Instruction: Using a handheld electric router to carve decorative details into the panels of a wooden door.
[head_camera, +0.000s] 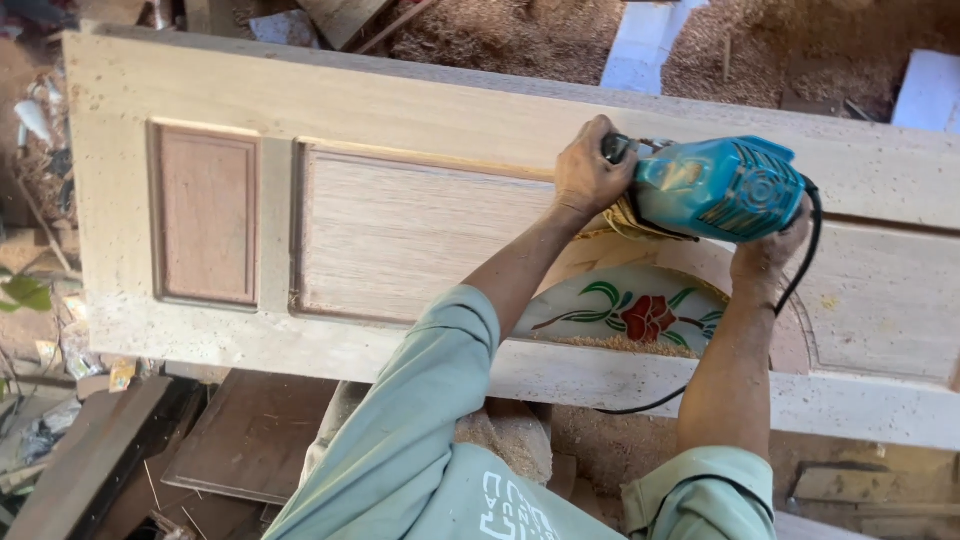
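Observation:
A pale wooden door (400, 110) lies flat across the view, with a small square panel (205, 215) at the left and a wide panel (400, 235) beside it. A teal power sander (715, 188) rests on the door near an arched opening. My left hand (590, 172) grips the sander's black front handle. My right hand (768, 250) holds the rear of its body from below. A glass pane with a red flower and green leaves (625, 312) sits in the arch, with sawdust along its lower edge. The sander's black cable (800, 270) loops down past my right arm.
Sawdust covers the ground beyond the door, where white blocks (645, 45) lie. Dark scrap boards (250, 430) and litter lie on the floor at the lower left. More planks (860, 490) lie at the lower right.

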